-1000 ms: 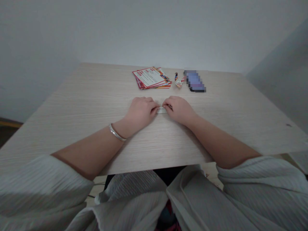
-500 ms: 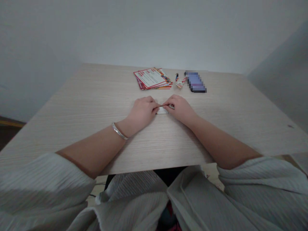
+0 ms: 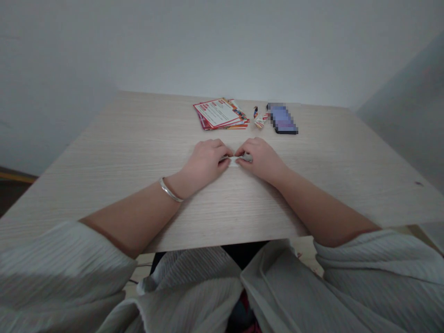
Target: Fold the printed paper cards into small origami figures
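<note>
Both my hands rest on the light wooden table [image 3: 121, 152], fingertips meeting over a small white folded piece of paper [image 3: 234, 160]. My left hand [image 3: 204, 162] is curled, its fingers pinching the paper's left end; a silver bangle [image 3: 169, 190] sits on that wrist. My right hand [image 3: 262, 158] is curled too and pinches the paper's right end. Most of the paper is hidden under the fingers.
A fanned stack of red and white printed cards [image 3: 219, 114] lies at the far side of the table. Right of it sit a small folded paper figure [image 3: 257, 118] and a dark phone [image 3: 282, 119]. A pale wall stands behind the table.
My fingers have shifted slightly on the paper, pressing it lower against the table. The arms and the other things have stayed where they were.
</note>
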`<act>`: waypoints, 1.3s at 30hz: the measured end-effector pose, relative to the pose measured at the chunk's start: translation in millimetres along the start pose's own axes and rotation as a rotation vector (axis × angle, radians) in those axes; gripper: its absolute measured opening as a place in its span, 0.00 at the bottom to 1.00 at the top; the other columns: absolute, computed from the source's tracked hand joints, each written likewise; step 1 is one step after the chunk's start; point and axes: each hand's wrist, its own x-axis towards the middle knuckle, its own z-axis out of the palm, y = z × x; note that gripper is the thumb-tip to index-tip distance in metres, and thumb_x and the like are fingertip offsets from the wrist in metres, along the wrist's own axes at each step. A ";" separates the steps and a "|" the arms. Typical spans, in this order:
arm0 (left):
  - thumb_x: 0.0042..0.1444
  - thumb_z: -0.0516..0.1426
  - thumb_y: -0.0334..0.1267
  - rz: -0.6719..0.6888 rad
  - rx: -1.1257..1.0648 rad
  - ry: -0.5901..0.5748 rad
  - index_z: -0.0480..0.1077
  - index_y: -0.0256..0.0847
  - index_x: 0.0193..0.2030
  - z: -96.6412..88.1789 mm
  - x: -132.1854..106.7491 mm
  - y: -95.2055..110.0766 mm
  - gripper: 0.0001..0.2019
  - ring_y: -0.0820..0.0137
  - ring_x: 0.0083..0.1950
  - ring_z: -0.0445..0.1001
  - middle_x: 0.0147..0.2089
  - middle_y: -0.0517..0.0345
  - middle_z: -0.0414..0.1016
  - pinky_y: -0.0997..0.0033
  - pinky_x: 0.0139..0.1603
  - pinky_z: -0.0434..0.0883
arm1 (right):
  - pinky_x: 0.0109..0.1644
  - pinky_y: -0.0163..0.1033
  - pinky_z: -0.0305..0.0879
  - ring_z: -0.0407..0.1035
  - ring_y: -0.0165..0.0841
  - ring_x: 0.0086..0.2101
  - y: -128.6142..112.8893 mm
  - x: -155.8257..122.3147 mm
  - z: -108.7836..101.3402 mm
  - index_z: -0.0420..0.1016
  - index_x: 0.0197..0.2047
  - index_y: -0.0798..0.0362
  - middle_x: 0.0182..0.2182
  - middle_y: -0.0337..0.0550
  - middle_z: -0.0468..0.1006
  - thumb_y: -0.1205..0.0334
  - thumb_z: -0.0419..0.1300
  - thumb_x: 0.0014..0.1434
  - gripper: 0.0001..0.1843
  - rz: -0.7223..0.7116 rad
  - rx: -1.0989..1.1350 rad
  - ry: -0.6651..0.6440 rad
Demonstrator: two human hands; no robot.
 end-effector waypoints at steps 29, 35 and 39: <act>0.70 0.54 0.35 0.014 0.135 -0.169 0.78 0.35 0.41 -14.3 -0.4 2.2 0.12 0.59 0.43 0.78 0.40 0.46 0.79 0.60 0.45 0.73 | 0.44 0.41 0.64 0.74 0.38 0.41 -4.5 -1.7 -16.1 0.85 0.42 0.54 0.41 0.49 0.83 0.68 0.64 0.63 0.07 0.092 -0.198 -0.177; 0.70 0.54 0.36 0.016 0.116 -0.175 0.79 0.35 0.41 -14.5 -0.9 0.4 0.12 0.60 0.43 0.78 0.40 0.46 0.80 0.60 0.47 0.73 | 0.40 0.42 0.61 0.75 0.40 0.42 2.6 -6.6 -26.5 0.84 0.41 0.52 0.42 0.48 0.85 0.67 0.63 0.63 0.07 0.092 -0.313 -0.214; 0.70 0.54 0.36 0.010 0.111 -0.177 0.79 0.34 0.42 -13.9 -1.2 -0.4 0.13 0.58 0.44 0.78 0.40 0.45 0.80 0.59 0.48 0.74 | 0.39 0.42 0.59 0.74 0.40 0.40 10.9 -10.3 -32.3 0.83 0.38 0.53 0.40 0.48 0.85 0.68 0.63 0.61 0.06 0.087 -0.306 -0.206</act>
